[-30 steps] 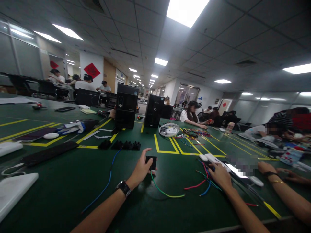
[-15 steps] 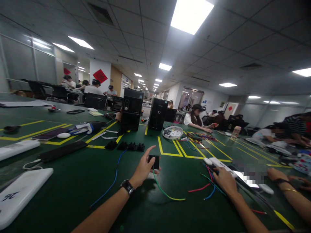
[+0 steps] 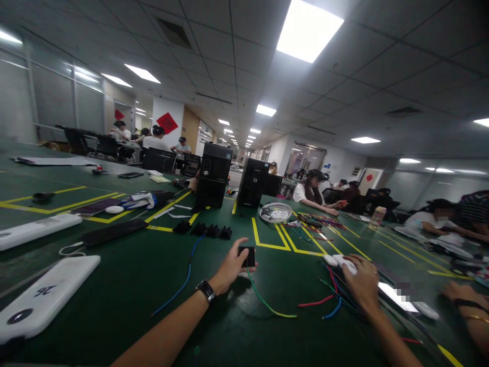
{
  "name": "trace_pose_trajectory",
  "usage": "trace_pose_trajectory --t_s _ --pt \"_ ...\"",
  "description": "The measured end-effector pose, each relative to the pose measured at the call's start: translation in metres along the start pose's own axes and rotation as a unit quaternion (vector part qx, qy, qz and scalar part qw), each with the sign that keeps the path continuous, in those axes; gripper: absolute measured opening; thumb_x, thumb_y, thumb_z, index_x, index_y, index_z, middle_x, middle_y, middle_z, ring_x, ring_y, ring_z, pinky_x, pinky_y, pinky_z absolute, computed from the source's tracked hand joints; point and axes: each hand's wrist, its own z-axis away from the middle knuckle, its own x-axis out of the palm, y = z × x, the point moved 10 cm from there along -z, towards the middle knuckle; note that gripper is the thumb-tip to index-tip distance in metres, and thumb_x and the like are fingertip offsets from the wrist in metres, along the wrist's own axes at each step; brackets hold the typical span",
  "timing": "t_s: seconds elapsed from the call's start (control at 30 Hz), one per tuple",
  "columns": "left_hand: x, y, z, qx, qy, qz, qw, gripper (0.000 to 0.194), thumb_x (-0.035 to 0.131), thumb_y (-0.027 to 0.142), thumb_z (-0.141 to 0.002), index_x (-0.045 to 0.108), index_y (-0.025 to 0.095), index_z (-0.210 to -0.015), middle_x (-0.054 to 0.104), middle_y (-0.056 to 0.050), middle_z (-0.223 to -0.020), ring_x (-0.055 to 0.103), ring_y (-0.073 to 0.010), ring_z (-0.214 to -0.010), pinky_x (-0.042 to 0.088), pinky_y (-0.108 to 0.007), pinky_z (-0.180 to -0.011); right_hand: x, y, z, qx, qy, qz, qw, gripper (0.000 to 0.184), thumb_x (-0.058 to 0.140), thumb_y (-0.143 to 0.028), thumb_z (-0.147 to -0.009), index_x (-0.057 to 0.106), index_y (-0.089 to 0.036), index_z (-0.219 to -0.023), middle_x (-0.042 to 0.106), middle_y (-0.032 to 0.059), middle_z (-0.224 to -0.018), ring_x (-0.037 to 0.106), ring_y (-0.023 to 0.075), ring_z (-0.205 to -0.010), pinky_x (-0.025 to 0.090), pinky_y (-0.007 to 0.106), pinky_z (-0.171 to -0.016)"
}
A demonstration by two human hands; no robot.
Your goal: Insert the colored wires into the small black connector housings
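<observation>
My left hand (image 3: 233,267) is closed around a small black block (image 3: 246,256), thumb on its near face. A green-and-yellow wire (image 3: 263,302) runs from the block down to the right, its end over the table. My right hand (image 3: 362,280) lies across a white oblong device (image 3: 341,260), with thumb and fingers curled about it; the palm hides much of the device. Beside that hand are loose wires: a red wire (image 3: 316,304), a blue wire (image 3: 334,310) and a green one partly covered by others.
Several black blocks (image 3: 214,230) stand in a row, a blue wire (image 3: 188,278) trailing from them. Behind are two black computer cases (image 3: 216,176) and a white basket (image 3: 275,213). White devices (image 3: 57,290) lie at left. A co-worker's hand (image 3: 464,298) rests at far right.
My right hand has shifted from the loose wires up onto the white device. My left hand still holds the black block. The view has swung slightly left.
</observation>
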Motion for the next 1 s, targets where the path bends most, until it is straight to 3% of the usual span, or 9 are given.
trace_pose_trajectory --t_s 0.07,0.17,0.27,0.37,0.53,0.7,1.0 --pt "0.002 0.001 -0.001 0.004 -0.010 0.011 1.000 0.043 0.054 0.036 -0.085 0.040 0.023 -0.124 0.056 -0.012 -0.113 0.066 -0.0182 -0.081 0.056 -0.041 -0.073 -0.017 -0.044 -0.004 -0.036 -0.001 -0.109 0.993 0.033 0.041 -0.036 -0.084 0.065 -0.016 -0.095 0.063 0.0126 -0.107 0.056 0.0266 -0.102 0.042 0.036 -0.089" --pt "0.002 0.001 -0.002 -0.004 -0.014 0.034 0.999 0.033 0.053 0.032 -0.085 0.049 0.021 -0.116 0.055 -0.012 -0.114 0.065 -0.0192 -0.085 0.055 -0.042 -0.076 -0.019 -0.130 0.003 -0.068 -0.110 -0.233 0.964 0.034 0.041 -0.041 -0.086 0.066 -0.018 -0.088 0.068 0.0096 -0.092 0.061 0.0223 -0.081 0.047 0.030 -0.070" --pt "0.002 0.003 -0.003 -0.003 -0.017 0.058 0.998 0.031 0.050 0.026 -0.083 0.051 0.021 -0.113 0.055 -0.011 -0.116 0.065 -0.0187 -0.087 0.053 -0.040 -0.078 -0.015 -0.231 0.032 -0.178 -0.196 -0.263 0.928 0.035 0.041 -0.042 -0.089 0.065 -0.018 -0.083 0.068 0.0059 -0.081 0.060 0.0187 -0.073 0.043 0.028 -0.065" --pt "-0.002 0.009 -0.003 0.018 -0.012 0.057 0.998 0.035 0.049 0.022 -0.082 0.049 0.023 -0.117 0.056 -0.010 -0.117 0.064 -0.0183 -0.090 0.052 -0.036 -0.078 0.003 -0.293 0.062 -0.233 -0.247 -0.223 0.914 0.033 0.047 -0.045 -0.087 0.064 -0.019 -0.076 0.067 0.0032 -0.071 0.058 0.0158 -0.063 0.036 0.025 -0.057" --pt "-0.012 0.016 -0.004 0.042 0.022 0.004 0.999 0.041 0.052 0.024 -0.082 0.045 0.025 -0.122 0.056 -0.010 -0.116 0.063 -0.0188 -0.091 0.053 -0.032 -0.073 0.029 -0.316 0.086 -0.236 -0.263 -0.222 0.909 0.033 0.042 -0.042 -0.091 0.062 -0.019 -0.078 0.066 0.0025 -0.068 0.058 0.0147 -0.060 0.033 0.024 -0.056" --pt "-0.010 0.015 -0.003 0.041 0.021 -0.029 0.999 0.051 0.053 0.030 -0.082 0.034 0.028 -0.130 0.059 -0.008 -0.105 0.066 -0.0179 -0.077 0.054 -0.034 -0.069 0.028 -0.318 0.104 -0.277 -0.283 -0.260 0.881 0.027 0.042 -0.039 -0.092 0.061 -0.020 -0.086 0.066 0.0003 -0.068 0.060 0.0142 -0.061 0.034 0.022 -0.058" --pt "-0.022 0.008 -0.006 0.037 0.065 -0.042 0.996 0.062 0.058 0.029 -0.080 0.026 0.028 -0.134 0.060 -0.010 -0.109 0.067 -0.0164 -0.075 0.055 -0.032 -0.069 0.032 -0.321 0.108 -0.299 -0.241 -0.197 0.902 0.028 0.037 -0.031 -0.094 0.060 -0.020 -0.083 0.067 0.0021 -0.068 0.062 0.0150 -0.062 0.031 0.023 -0.058"
